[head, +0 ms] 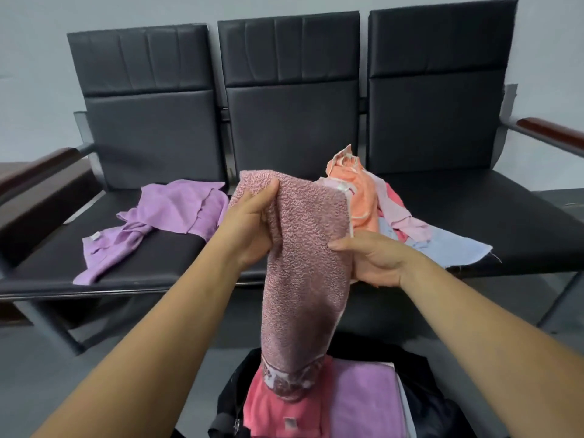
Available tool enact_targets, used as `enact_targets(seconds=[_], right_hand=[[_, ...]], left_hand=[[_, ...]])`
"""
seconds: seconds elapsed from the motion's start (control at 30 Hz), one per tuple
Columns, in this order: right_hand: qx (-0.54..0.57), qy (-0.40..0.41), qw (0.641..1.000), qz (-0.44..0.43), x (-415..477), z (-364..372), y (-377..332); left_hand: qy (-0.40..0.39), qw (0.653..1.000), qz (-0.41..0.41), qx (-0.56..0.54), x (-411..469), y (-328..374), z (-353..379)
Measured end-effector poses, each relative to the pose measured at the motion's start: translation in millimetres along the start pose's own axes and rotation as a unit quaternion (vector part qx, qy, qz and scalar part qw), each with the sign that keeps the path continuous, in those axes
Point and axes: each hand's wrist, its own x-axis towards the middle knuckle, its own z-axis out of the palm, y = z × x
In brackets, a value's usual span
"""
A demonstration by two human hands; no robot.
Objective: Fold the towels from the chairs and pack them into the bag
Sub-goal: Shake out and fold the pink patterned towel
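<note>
Both hands hold a dusty pink towel up in the air, straight above the bag. The left hand grips the towel near its top edge, with the thumb pressed on the front and the fingers curled behind the cloth. The right hand grips the towel's other edge a little lower. Its thumb lies across the front, and its fingers are tucked behind the cloth and mostly hidden.

The towel hangs as a long narrow strip. Its patterned bottom end reaches down to the bag's open mouth; whether it touches the things inside cannot be told.

The bag is black and lies open on the floor. Inside it are a folded coral towel and, just beside it, a folded purple towel.

Beyond the bag stands a row of three black chairs against the wall. On the seat beyond and left of the bag, a loose purple cloth lies crumpled. Beyond and right of the bag there is a heap, with an orange towel on top, a pale pink one touching it, and a light blue one spread underneath, its corner reaching the seat's front edge.
</note>
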Motion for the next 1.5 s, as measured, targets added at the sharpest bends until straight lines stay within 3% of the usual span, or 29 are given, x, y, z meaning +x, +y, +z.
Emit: enact_targets(seconds=[0.1,0.23,0.37,0.47,0.53,0.67,0.8,0.87,1.03,1.17,1.27,1.4,1.5], right_hand=[[0.040,0.032,0.998,-0.044,7,2,7],[0.119,0.078,0.985,-0.093,14,14,-5],[0.176,0.112,0.971,-0.114,19,22,-18],[0.192,0.116,0.969,-0.107,18,19,-19],[0.188,0.110,0.969,-0.113,15,12,-23],[0.103,0.068,0.987,-0.099,1,-7,-29],[0.027,0.076,0.994,-0.068,-1,-18,-20],[0.041,0.074,0.994,-0.071,-1,-17,-17],[0.195,0.056,0.972,-0.118,-2,-12,-14],[0.059,0.057,0.995,-0.061,1,-7,-3],[0.049,0.116,0.987,-0.102,3,-7,-7],[0.094,0.230,0.955,-0.163,1,-7,-12],[0.071,0.296,0.937,-0.172,1,-7,-10]], left_hand=[[0.024,0.992,0.014,0.124,7,-6,-18],[-0.079,0.970,-0.040,0.228,5,-15,-46],[-0.132,0.967,-0.076,0.205,8,-35,-57],[-0.170,0.940,-0.074,0.288,4,-49,-53],[-0.148,0.929,-0.054,0.335,0,-55,-51],[-0.089,0.962,-0.029,0.257,-4,-57,-41],[-0.043,0.986,0.002,0.160,-2,-57,-29],[-0.020,0.988,0.024,0.153,-3,-58,-23],[0.026,0.994,0.068,0.076,-6,-52,-12],[0.035,0.993,0.071,0.087,-5,-43,-14],[0.036,0.992,0.063,0.107,-3,-36,-24],[-0.063,0.955,0.041,0.286,-9,-29,-44],[-0.076,0.944,0.027,0.321,-11,-31,-47]])
